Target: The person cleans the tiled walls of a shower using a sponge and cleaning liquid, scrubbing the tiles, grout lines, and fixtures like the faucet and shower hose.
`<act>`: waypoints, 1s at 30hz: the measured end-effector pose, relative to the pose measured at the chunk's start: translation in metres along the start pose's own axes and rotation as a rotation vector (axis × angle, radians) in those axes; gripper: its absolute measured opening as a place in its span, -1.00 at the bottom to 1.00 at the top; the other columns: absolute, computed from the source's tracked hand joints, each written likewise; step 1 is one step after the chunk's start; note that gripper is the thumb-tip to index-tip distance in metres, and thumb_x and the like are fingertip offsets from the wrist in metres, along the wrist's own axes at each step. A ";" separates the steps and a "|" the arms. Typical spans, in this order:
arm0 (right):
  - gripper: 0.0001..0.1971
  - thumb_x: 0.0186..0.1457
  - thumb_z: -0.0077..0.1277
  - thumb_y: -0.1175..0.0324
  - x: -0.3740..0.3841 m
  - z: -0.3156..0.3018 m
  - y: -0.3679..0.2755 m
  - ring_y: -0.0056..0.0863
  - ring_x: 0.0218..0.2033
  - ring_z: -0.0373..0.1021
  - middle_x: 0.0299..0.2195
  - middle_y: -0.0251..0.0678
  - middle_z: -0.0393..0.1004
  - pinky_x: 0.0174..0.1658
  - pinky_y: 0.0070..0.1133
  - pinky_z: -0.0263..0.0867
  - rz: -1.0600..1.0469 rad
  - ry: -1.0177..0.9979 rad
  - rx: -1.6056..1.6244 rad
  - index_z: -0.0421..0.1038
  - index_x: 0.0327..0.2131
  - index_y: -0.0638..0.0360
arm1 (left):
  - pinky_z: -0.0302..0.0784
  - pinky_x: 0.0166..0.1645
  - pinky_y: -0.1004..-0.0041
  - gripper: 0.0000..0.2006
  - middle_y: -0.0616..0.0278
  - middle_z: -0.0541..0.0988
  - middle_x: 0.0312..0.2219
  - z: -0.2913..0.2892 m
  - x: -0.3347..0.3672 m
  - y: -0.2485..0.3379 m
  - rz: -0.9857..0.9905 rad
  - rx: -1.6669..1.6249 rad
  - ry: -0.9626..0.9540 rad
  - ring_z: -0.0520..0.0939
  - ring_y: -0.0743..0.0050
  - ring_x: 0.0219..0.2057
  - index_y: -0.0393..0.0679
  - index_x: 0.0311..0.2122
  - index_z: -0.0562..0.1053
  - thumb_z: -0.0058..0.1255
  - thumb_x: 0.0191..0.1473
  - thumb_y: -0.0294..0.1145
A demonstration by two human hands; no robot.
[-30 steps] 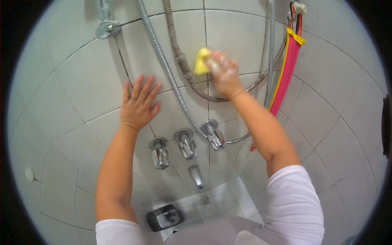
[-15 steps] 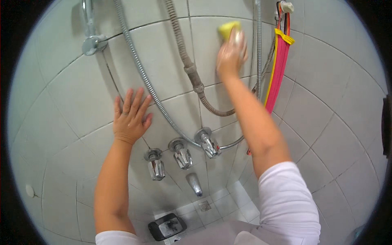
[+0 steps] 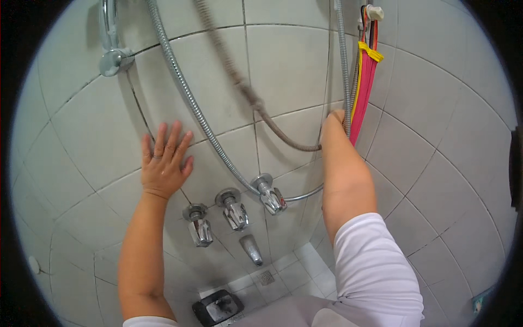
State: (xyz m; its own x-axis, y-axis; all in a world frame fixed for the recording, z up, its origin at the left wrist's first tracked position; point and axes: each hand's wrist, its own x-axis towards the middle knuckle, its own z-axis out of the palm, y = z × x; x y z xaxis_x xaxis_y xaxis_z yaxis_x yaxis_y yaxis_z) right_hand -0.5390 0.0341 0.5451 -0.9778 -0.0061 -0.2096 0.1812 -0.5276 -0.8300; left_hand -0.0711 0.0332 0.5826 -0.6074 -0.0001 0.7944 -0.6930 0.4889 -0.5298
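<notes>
My left hand point(image 3: 165, 166) lies flat on the light tiled wall point(image 3: 207, 60), fingers spread, with a ring on one finger. It is left of a shiny metal shower hose point(image 3: 188, 92) and above the tap handles. My right hand point(image 3: 336, 116) reaches in behind a second metal hose point(image 3: 342, 60), next to a hanging pink bag point(image 3: 364, 92) with yellow trim. Its fingers are hidden there, and the yellow sponge does not show. A dull brown hose point(image 3: 253, 98) hangs in front of the wall and curves toward my right forearm.
Three chrome tap handles point(image 3: 235, 212) stick out from the wall above a spout point(image 3: 251, 250). A shower bracket point(image 3: 113, 61) is at upper left. Below are a floor drain point(image 3: 266, 278) and a black tray-like container point(image 3: 199, 313). A white hook point(image 3: 375, 12) is at upper right.
My right hand has moved down and right, from the open wall with the yellow sponge to behind the hose by the pink bag. The brown hose has swung. My left hand stays flat.
</notes>
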 end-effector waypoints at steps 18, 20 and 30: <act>-0.60 0.07 -0.31 0.08 -0.167 0.038 -0.087 -0.38 -0.39 0.22 -0.45 -0.24 0.33 -0.18 -0.43 0.12 -0.198 -0.441 0.584 0.30 -0.26 0.26 | -0.16 0.16 0.12 -0.49 0.26 0.14 0.07 -0.001 -0.009 -0.004 -0.027 0.026 -0.055 0.04 0.26 0.14 0.04 -0.01 0.25 -0.10 -0.16 -0.18; -0.76 0.05 -0.30 0.29 -0.186 0.019 -0.020 -0.21 -0.21 0.25 -0.30 -0.12 0.34 -0.12 -0.28 0.04 -1.411 -0.059 -0.180 0.27 -0.27 0.19 | -0.12 0.15 0.12 -0.51 0.25 0.16 0.06 -0.001 -0.001 0.002 -0.011 -0.007 0.002 0.06 0.25 0.13 0.02 -0.04 0.28 -0.08 -0.18 -0.20; -0.66 -0.12 -0.27 0.51 -0.142 0.016 -0.078 -0.19 -0.03 0.07 -0.10 -0.05 0.13 -0.09 -0.25 0.07 -1.357 -0.075 -0.362 0.16 -0.17 0.30 | -0.12 0.15 0.17 -0.49 0.42 0.13 0.07 0.005 0.003 0.013 -0.045 -0.038 0.019 0.06 0.40 0.12 0.15 -0.03 0.27 -0.06 -0.20 -0.17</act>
State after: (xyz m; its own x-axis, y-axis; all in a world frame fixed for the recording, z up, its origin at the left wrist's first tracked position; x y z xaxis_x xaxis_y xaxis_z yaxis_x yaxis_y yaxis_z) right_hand -0.4157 0.0625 0.6481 -0.4117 0.2739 0.8692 -0.8897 0.0858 -0.4484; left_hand -0.0837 0.0352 0.5765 -0.5685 -0.0067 0.8226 -0.7041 0.5212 -0.4823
